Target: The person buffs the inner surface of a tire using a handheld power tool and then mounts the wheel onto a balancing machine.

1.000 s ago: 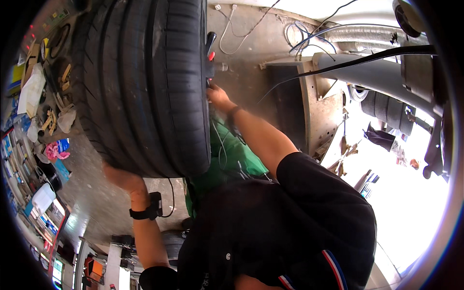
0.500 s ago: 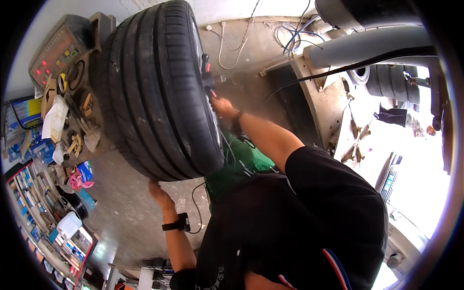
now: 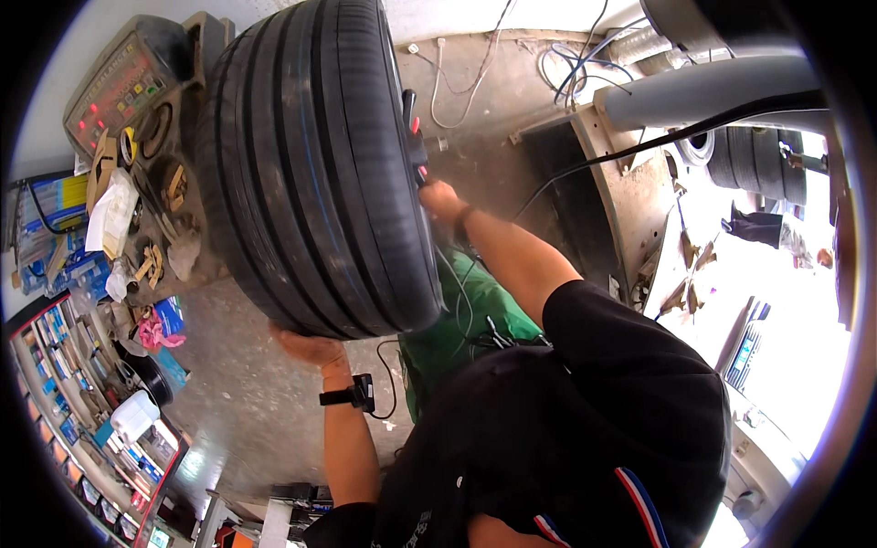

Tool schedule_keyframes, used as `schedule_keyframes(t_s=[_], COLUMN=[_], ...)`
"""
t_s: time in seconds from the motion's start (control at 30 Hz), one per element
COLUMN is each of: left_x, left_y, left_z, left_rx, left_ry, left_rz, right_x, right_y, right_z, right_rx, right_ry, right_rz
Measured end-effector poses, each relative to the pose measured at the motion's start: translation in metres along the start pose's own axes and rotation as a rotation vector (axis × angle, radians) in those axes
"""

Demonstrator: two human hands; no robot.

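Note:
A wide black tyre on a wheel stands upright in front of me, mounted on a wheel balancer whose control panel glows with red lights. My left hand lies against the tread at its lower side, fingers stretched out and a little blurred. On the right side of the wheel, my right hand is closed around a handle with a red part of a clamping nut. The tyre hides the wheel's face and part of this nut.
Small weights and tools lie on the balancer's tray at left. A shelf of boxes fills the lower left. Right of me stand a beige machine with a black hose and stacked tyres. A green cover is near my body.
My left hand has shifted along the lower tread and its fingers now lie flatter. The tyre has turned somewhat, with a blue line showing more clearly. The whole view has shifted slightly.

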State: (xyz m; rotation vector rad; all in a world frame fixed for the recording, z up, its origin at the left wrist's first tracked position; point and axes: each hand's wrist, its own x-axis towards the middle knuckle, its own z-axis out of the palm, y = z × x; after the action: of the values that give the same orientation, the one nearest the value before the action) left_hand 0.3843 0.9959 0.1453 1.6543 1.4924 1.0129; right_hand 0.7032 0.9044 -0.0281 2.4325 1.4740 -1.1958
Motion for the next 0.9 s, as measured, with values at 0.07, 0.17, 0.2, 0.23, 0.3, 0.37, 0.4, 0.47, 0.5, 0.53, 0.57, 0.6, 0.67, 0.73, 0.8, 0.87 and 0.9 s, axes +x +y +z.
schedule_keyframes(t_s=[0.07, 0.17, 0.2, 0.23, 0.3, 0.37, 0.4, 0.47, 0.5, 0.53, 0.57, 0.6, 0.67, 0.73, 0.8, 0.87, 0.9], left_x=[-0.03, -0.071, -0.065, -0.052, -0.01, 0.048, 0.073, 0.105, 0.104, 0.1, 0.083, 0.07, 0.049, 0.023, -0.007, -0.052, -0.077], left_y=[-0.057, -0.145, -0.135, -0.111, -0.057, 0.032, 0.076, 0.127, 0.148, 0.161, 0.145, 0.128, 0.09, 0.056, 0.016, -0.047, -0.093], left_z=[-0.008, -0.038, -0.043, -0.042, -0.056, -0.021, -0.003, 0.03, 0.039, 0.049, 0.04, 0.033, 0.025, 0.016, 0.009, 0.004, 0.002], left_rx=[0.085, 0.045, 0.107, 0.149, 0.178, -0.055, 0.017, 0.061, 0.249, 0.433, 0.185, 0.128, 0.002, -0.019, -0.067, -0.037, 0.011], left_ry=[-0.018, -0.116, -0.192, -0.3, -0.357, -0.23, -0.22, -0.18, -0.121, -0.061, -0.042, -0.013, 0.02, 0.059, 0.067, 0.097, 0.135], left_rz=[-0.01, -0.256, -0.276, -0.292, -0.163, -0.095, -0.004, 0.087, -0.038, -0.17, -0.036, -0.011, 0.053, 0.087, 0.078, 0.002, -0.035], right_x=[-0.005, 0.006, 0.011, 0.02, 0.034, 0.036, 0.041, 0.054, 0.059, 0.063, 0.065, 0.066, 0.065, 0.061, 0.058, 0.057, 0.059], right_y=[-0.004, -0.005, -0.008, 0.026, 0.022, 0.023, 0.032, 0.034, 0.035, 0.037, 0.04, 0.038, 0.039, 0.042, 0.048, 0.052, 0.058], right_z=[0.005, 0.004, 0.0, 0.024, 0.037, 0.044, 0.048, 0.056, 0.061, 0.065, 0.071, 0.078, 0.088, 0.096, 0.104, 0.114, 0.117], right_rx=[-0.204, 0.041, 0.078, -0.263, 0.128, 0.103, 0.108, 0.244, 0.341, 0.427, 0.496, 0.556, 0.648, 0.702, 0.746, 0.798, 0.83], right_ry=[0.085, 0.013, -0.005, 0.187, -0.003, -0.126, -0.154, -0.113, -0.074, -0.042, -0.017, -0.006, 0.01, 0.021, 0.031, 0.03, 0.039], right_rz=[-0.13, -0.043, -0.029, -0.338, 0.021, -0.016, -0.021, 0.006, 0.02, 0.028, 0.035, 0.033, 0.037, 0.039, 0.045, 0.048, 0.047])
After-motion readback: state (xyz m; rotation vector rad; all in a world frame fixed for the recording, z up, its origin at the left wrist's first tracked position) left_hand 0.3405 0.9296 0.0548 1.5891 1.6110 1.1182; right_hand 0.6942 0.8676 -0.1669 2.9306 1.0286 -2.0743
